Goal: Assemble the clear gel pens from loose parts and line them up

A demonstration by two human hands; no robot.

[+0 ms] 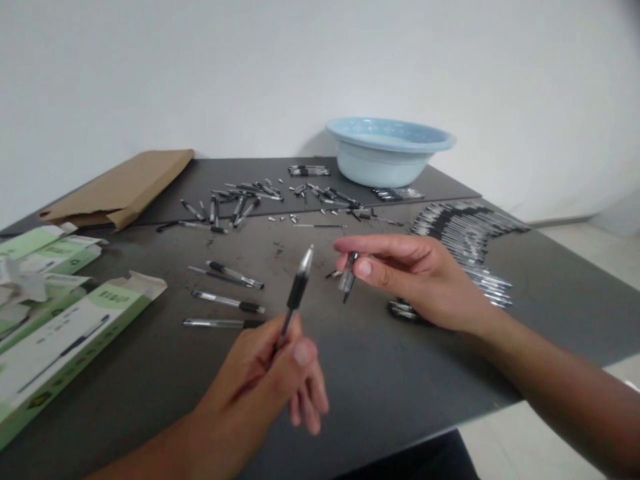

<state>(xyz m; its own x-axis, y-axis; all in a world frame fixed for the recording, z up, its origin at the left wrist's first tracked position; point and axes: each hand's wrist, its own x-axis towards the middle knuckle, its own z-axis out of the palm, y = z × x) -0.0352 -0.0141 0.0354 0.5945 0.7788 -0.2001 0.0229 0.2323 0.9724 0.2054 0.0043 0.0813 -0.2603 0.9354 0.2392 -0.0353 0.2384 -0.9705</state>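
My left hand [273, 380] is closed around the lower part of a pen [299, 287], whose silvery tip points up past a black rubber grip. Facing it, my right hand [415, 273] pinches a clear pen cap [347, 277] with a black clip between thumb and fingers. The cap and the pen are apart. Left of my hands, several loose pens [223, 323] lie on the dark table [370, 400]. Beneath my right hand a few pens [403, 309] are partly hidden.
A fan of many pens [460, 233] spreads at the right. Loose pen parts [240, 200] and a thin refill [320, 226] lie farther back. A light blue basin [385, 160] stands at the back. Green-white boxes [75, 347] and a brown paper bag [125, 187] occupy the left.
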